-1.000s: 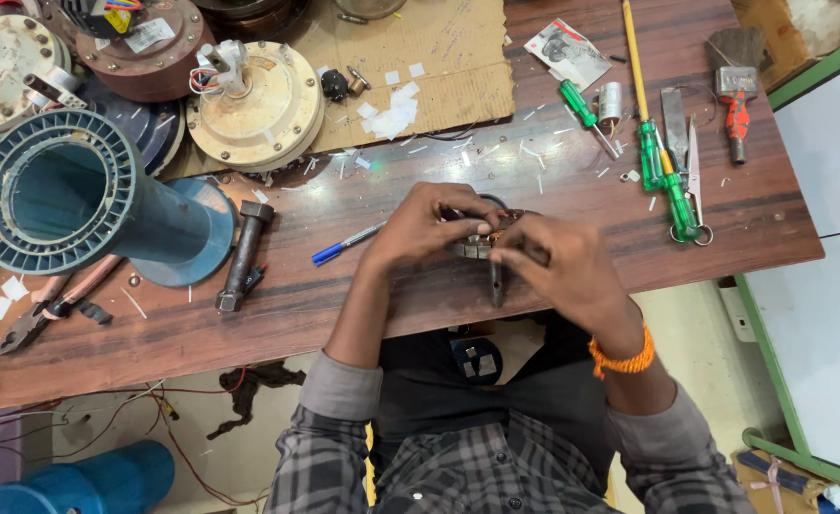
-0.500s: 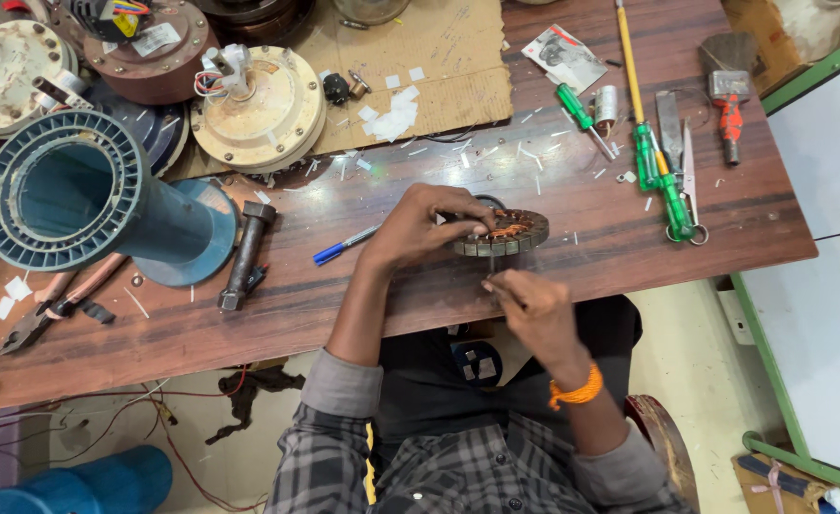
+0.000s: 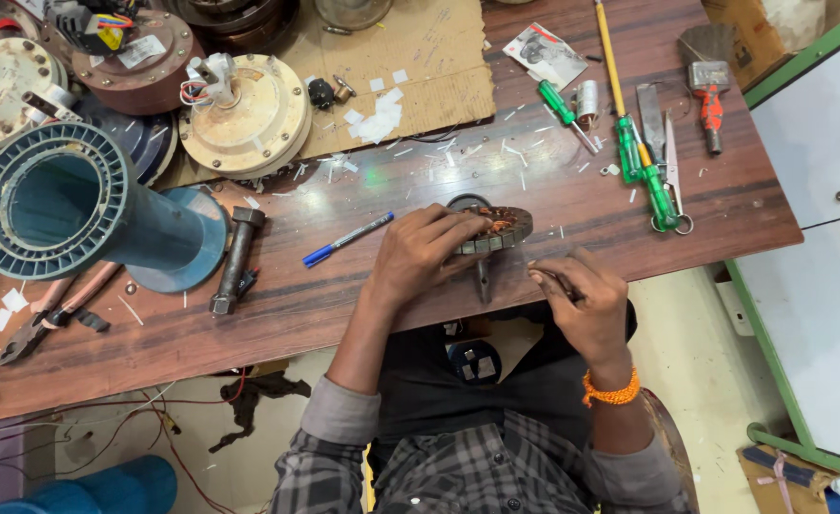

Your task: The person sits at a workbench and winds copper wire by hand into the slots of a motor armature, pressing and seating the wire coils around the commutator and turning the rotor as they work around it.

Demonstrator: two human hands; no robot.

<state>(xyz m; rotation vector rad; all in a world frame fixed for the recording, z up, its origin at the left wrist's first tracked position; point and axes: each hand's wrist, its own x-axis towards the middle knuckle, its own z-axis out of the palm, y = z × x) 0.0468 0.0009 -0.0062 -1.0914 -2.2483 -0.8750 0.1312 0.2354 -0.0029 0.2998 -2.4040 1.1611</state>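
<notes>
Just stator (image 3: 501, 228) under left hand (image 3: 420, 255)

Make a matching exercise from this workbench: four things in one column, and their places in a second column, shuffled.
Things:
1. blue pen
2. copper-wound stator
3. paintbrush
4. big blue finned cylinder

Places:
A. far right end of the table, beyond the scissors
B. under the left hand, near the table's front edge
C. left part of the table, lying on its side
D. on the bare wood just left of the left hand

Pairs: 1-D, 2-B, 3-A, 4-C
</notes>
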